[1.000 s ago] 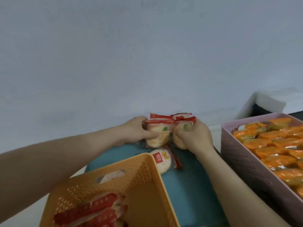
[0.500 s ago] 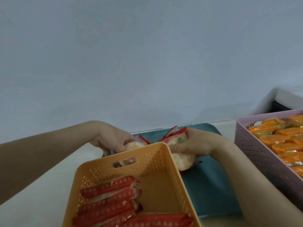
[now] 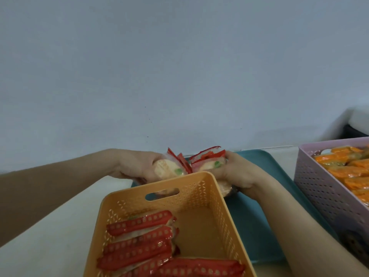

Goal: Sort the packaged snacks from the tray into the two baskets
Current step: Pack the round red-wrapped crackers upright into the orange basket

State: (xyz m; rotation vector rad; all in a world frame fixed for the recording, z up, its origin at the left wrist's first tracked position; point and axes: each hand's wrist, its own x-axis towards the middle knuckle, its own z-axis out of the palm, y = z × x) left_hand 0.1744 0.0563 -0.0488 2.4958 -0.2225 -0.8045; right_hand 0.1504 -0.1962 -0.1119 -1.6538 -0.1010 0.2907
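Note:
My left hand [image 3: 135,165] grips a bunch of red-edged rice cracker packets [image 3: 169,168] just behind the far rim of the orange basket [image 3: 199,182]. My right hand [image 3: 237,172] holds another bunch of the same packets [image 3: 209,163], touching the left bunch above the basket's far right corner. Several red-striped packets [image 3: 139,242] lie stacked in the orange basket's near left part. The teal tray [image 3: 257,236] lies under my right forearm. The pink basket [image 3: 323,188] at the right is filled with orange packets [image 3: 351,170].
A pale tabletop [image 3: 60,226] spreads to the left of the orange basket. A plain grey wall [image 3: 179,66] rises right behind the tray. A dark object with a white top [image 3: 357,126] stands at the far right behind the pink basket.
Both hands lifted the cracker packets off the tray and carried them toward the orange basket's far rim. The view dropped, showing more of the basket's inside.

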